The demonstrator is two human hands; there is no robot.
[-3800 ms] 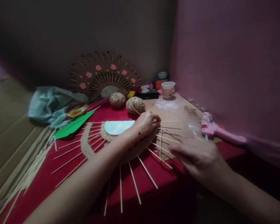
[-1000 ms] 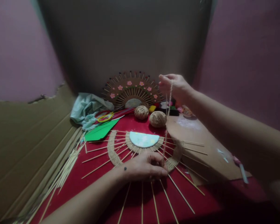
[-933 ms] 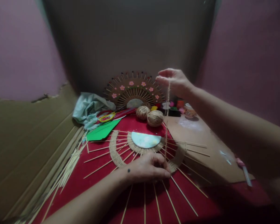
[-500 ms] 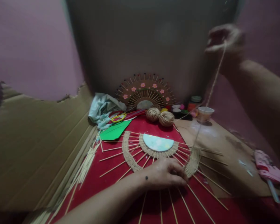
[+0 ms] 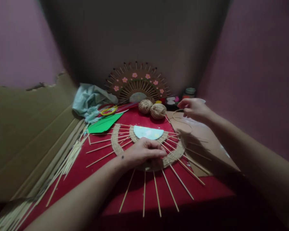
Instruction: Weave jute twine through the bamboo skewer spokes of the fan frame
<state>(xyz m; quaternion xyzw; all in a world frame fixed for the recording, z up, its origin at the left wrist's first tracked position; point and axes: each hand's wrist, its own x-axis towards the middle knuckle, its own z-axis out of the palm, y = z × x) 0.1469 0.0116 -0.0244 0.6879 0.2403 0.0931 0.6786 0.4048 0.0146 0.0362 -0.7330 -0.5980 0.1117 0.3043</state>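
A half-round fan of thin sticks with woven twine bands (image 5: 174,155) lies on the red cloth, a pale blue half-disc (image 5: 148,132) at its centre. My left hand (image 5: 145,150) rests over the fan, thumb and fingers pinched together at the inner end of the right-hand woven part. My right hand (image 5: 195,109) is raised beyond the fan's right side, fingers curled; a loop of twine (image 5: 180,120) hangs just below and left of it. Whether the twine is between those fingers is too small to tell. Two twine balls (image 5: 158,111) sit behind the fan.
A finished flowered fan (image 5: 139,78) stands at the back. Yellow-handled scissors (image 5: 109,110), green sheet (image 5: 105,124) and pale cloth (image 5: 89,98) lie at the left, with loose sticks (image 5: 71,157) nearer. Brown board (image 5: 216,152) lies right; a jar (image 5: 189,93) stands behind.
My right hand has come down and left from high up, where twine stretched from it to the fan; the twine is now slack. My left hand still pinches at the weave. The view has shifted.
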